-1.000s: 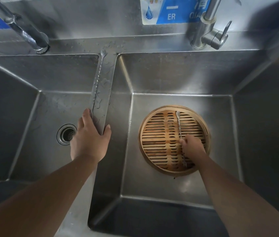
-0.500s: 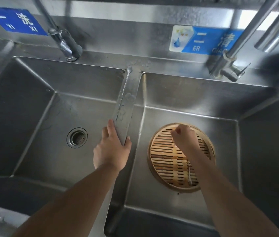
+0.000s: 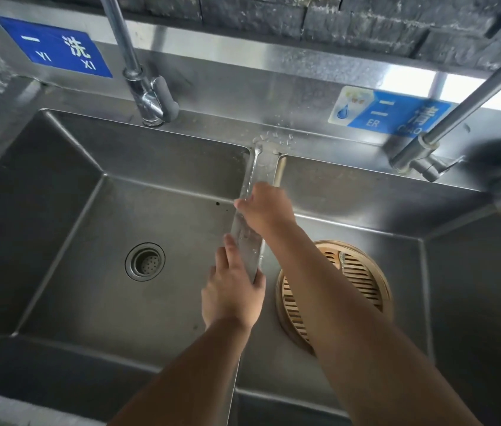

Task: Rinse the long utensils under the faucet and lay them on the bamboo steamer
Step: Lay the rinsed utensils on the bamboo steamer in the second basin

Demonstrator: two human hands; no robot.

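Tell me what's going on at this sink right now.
A person is working at a steel double sink. Their right hand reaches across to the divider between the basins, fingers on a long metal utensil lying along it. A pale stick lies beside it. The left hand rests flat on the divider's near end. A bamboo steamer sits in the right basin, with what looks like a utensil on it, mostly hidden by the forearm. No water visibly runs.
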